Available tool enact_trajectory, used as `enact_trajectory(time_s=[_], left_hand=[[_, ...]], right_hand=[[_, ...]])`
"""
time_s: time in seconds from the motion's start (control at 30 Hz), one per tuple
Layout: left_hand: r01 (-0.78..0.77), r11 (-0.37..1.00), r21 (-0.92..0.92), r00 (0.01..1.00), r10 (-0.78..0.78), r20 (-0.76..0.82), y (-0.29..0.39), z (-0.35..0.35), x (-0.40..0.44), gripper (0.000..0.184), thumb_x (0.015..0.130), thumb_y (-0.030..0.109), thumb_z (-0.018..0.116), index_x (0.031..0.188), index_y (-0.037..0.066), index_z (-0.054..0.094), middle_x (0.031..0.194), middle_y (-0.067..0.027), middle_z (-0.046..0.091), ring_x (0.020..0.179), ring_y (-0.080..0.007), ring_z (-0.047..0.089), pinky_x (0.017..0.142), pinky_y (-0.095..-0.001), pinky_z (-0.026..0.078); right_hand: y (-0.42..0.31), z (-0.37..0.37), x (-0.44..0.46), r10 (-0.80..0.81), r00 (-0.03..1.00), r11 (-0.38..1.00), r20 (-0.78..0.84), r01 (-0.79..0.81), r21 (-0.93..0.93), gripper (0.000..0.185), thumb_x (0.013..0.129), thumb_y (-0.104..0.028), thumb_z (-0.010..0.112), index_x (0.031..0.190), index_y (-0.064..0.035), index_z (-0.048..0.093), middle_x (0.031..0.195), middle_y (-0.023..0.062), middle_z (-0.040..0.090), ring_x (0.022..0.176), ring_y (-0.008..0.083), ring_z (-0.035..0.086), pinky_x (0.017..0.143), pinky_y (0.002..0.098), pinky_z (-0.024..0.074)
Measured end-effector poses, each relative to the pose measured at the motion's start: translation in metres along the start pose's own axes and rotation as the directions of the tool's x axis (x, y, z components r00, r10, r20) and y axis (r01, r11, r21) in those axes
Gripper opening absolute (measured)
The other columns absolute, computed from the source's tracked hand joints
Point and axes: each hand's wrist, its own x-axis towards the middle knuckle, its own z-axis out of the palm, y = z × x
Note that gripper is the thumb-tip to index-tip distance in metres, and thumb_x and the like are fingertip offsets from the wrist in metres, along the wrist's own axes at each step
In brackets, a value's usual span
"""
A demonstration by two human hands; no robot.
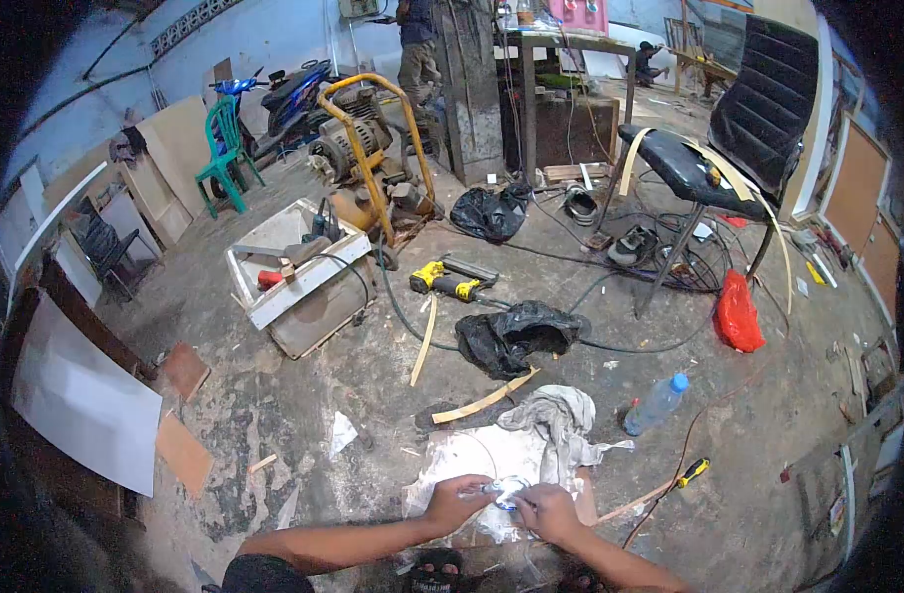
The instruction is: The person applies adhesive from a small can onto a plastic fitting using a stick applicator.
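Both my hands hold a small shiny, round, silvery piece (512,491) low in the middle of the view; glare hides its exact kind. My left hand (457,504) pinches it from the left side. From the right, the fingers of my right hand (551,512) are closed on its edge. Below the piece a white sheet (450,463) lies on the floor, with a crumpled grey cloth (556,410) at its far end. To the right of my right hand lies a yellow-and-black screwdriver (693,472).
A bottle with a blue cap (659,403) stands right of the cloth. Beyond lie a black plastic bag (516,336), a yellow nail gun (447,283) with a hose, and a white wooden box (304,262). A compressor (368,158) and black chair (714,173) stand farther back.
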Motion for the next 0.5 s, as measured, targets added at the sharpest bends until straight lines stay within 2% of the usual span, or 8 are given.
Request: enact_trajectory(time_s=[0.1,0.2,0.3,0.5], left_hand=[[0.024,1.0,-0.006,1.0,-0.024,0.007,-0.001,0.001,0.0,0.034,0.084,0.023,0.079,0.111,0.004,0.071,0.102,-0.0092,0.073,0.095,-0.0148,0.067,0.087,-0.0311,0.053],[0.051,0.998,-0.024,0.998,-0.051,0.024,0.003,0.0,0.0,0.035,0.084,0.023,0.079,0.112,0.004,0.07,0.103,-0.0093,0.073,0.096,-0.0146,0.067,0.087,-0.0311,0.052],[0.065,0.998,-0.017,0.997,-0.065,0.035,0.006,-0.001,0.0,0.035,0.085,0.023,0.079,0.113,0.003,0.07,0.104,-0.0091,0.073,0.097,-0.0142,0.066,0.087,-0.031,0.052],[0.047,0.999,-0.023,0.999,-0.046,0.026,0.004,0.0,0.002,0.036,0.084,0.024,0.079,0.112,0.003,0.071,0.105,-0.0082,0.073,0.097,-0.0133,0.066,0.087,-0.0304,0.052]], right_hand=[[-0.004,-0.008,0.003,-0.025,0.999,0.989,-0.019,0.022,-0.146,0.008,0.081,-0.015,0.069,0.081,-0.0074,0.072,0.072,0.0119,0.067,0.067,0.031,0.064,0.063,0.0439,0.0494],[0.0,-0.01,0.004,-0.07,0.997,0.97,0.035,0.076,-0.231,0.012,0.082,-0.019,0.069,0.081,-0.0076,0.072,0.07,0.0115,0.065,0.065,0.0305,0.063,0.061,0.0439,0.0474],[0.005,0.0,-0.002,0.0,0.991,0.978,0.135,0.028,-0.205,0.017,0.084,-0.023,0.068,0.081,-0.0069,0.071,0.073,0.0119,0.067,0.067,0.0316,0.065,0.063,0.0455,0.0492],[-0.01,-0.003,-0.001,0.212,0.968,0.976,0.131,-0.217,0.024,0.02,0.084,-0.023,0.066,0.076,-0.0057,0.07,0.074,0.0132,0.068,0.073,0.0337,0.067,0.068,0.0478,0.0521]])
